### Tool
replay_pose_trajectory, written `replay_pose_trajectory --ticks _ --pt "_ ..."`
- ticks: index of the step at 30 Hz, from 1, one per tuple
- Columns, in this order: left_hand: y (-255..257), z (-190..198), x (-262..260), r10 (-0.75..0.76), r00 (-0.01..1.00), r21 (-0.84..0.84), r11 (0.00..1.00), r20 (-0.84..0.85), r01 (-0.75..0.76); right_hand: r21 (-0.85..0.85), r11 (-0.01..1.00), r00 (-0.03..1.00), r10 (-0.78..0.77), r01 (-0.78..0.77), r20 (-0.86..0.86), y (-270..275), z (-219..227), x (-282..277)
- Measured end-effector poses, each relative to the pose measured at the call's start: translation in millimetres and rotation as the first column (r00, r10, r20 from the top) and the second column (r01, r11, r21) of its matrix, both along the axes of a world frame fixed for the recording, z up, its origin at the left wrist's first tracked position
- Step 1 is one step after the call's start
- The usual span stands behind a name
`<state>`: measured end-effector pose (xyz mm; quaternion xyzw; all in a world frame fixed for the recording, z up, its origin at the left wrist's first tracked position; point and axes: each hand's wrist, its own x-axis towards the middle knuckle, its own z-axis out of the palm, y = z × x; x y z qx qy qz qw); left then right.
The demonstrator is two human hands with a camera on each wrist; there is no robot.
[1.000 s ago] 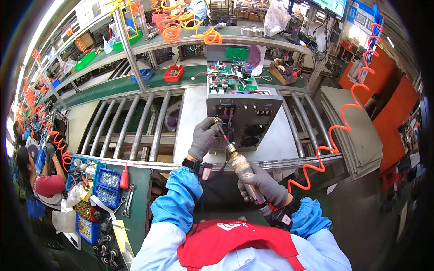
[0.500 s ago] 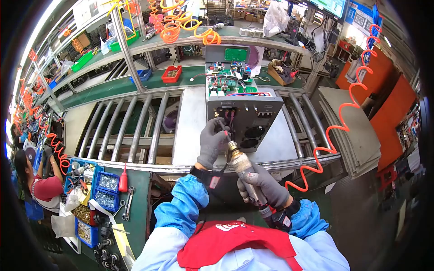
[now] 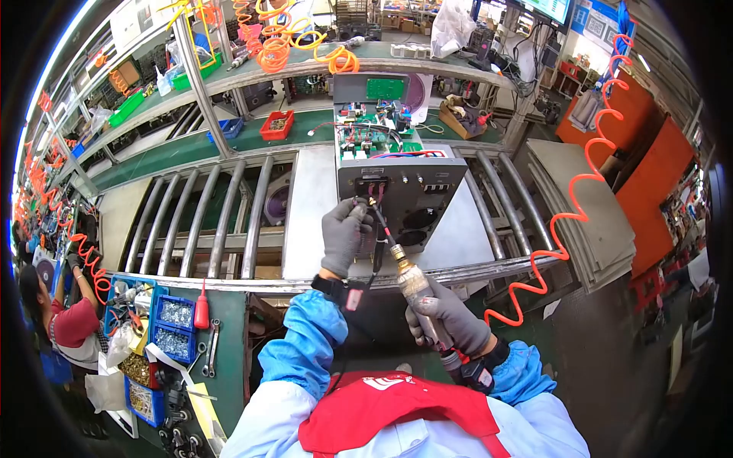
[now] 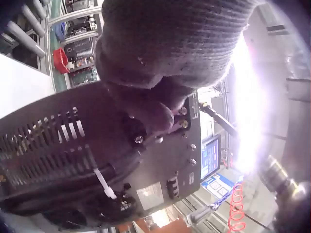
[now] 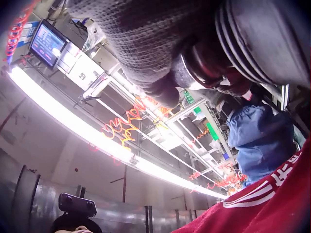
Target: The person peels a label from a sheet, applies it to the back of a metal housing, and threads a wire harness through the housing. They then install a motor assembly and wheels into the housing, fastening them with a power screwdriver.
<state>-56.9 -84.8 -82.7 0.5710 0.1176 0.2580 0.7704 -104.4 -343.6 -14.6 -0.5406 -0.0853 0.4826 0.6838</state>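
Observation:
My gloved right hand [image 3: 452, 317] grips a power screwdriver [image 3: 416, 290] by its body, thumb along the top. Its long bit [image 3: 387, 229] points up and away, a brass-coloured tip [image 3: 372, 201] close to the cable terminals [image 3: 374, 188] on the dark metal cabinet [image 3: 405, 206]. Left of that tip is my gloved left hand [image 3: 343, 237], its fingers curled and thumb and fingertips brought together at a small shiny metal piece [image 4: 159, 140]. In the left wrist view these fingertips overlap the cabinet's panel, near several bolts [image 4: 184, 123]. The right wrist view shows mostly glove and the screwdriver's housing [image 5: 272, 39].
The cabinet, its green circuit boards [image 3: 378, 137] exposed, stands on a pale board [image 3: 305, 229] over a roller conveyor [image 3: 221, 217]. Blue bins of fasteners [image 3: 174, 328] and wrenches [image 3: 211, 347] lie at the left. A coiled orange hose [image 3: 553, 259] hangs at the right.
My left hand first went down along the bit, then returned up beside its tip. The right hand keeps its grip on the screwdriver. The surroundings have shifted slightly left in the head view.

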Motion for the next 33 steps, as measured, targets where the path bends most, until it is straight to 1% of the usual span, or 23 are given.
replay_pose_trajectory --ticks 4,7,13,16,18,19,20,23,24,27,30,33 --pt "24 4 -1 -0.187 0.982 0.119 0.976 0.014 0.184 -0.032 0.998 0.999 0.044 -0.044 -0.017 6 1 0" --pt "33 8 -3 -0.277 0.960 0.137 0.951 -0.029 0.278 -0.010 0.997 0.997 0.075 -0.075 -0.019 10 -2 4" --pt "50 11 0 -0.381 0.921 0.293 0.874 -0.083 0.388 0.019 0.994 0.993 0.111 -0.110 -0.039 13 -9 13" --pt "51 13 3 -0.376 0.926 0.414 0.838 -0.038 0.357 0.066 0.992 0.991 0.109 -0.104 -0.071 14 -10 14" --pt "40 15 1 -0.297 0.948 0.280 0.906 -0.117 0.319 0.102 0.991 0.994 0.095 -0.089 -0.061 16 -9 14" --pt "32 15 -2 -0.262 0.952 0.211 0.933 -0.160 0.292 0.088 0.993 0.995 0.081 -0.077 -0.049 18 -9 13" --pt "21 23 -7 -0.231 0.953 0.100 0.962 -0.198 0.254 0.074 0.995 0.997 0.067 -0.064 -0.037 21 -8 12" --pt "11 21 -5 -0.171 0.964 -0.068 0.985 -0.205 0.160 0.075 0.997 0.999 0.024 -0.020 -0.046 29 -10 10" --pt "9 18 -1 -0.129 0.975 -0.050 0.991 -0.181 0.121 0.081 0.997 0.998 0.009 -0.004 -0.056 32 -10 9" --pt "8 17 7 -0.054 0.975 -0.050 0.998 -0.216 0.044 0.075 0.996 0.999 -0.034 0.038 -0.042 42 -1 3" --pt "7 14 9 -0.013 0.982 0.002 1.000 -0.189 0.013 0.080 0.995 0.999 -0.054 0.054 -0.001 47 -5 -2" --pt "7 10 13 0.028 0.983 0.107 0.994 -0.183 -0.008 0.033 0.996 0.994 -0.090 0.088 0.062 55 0 -10"
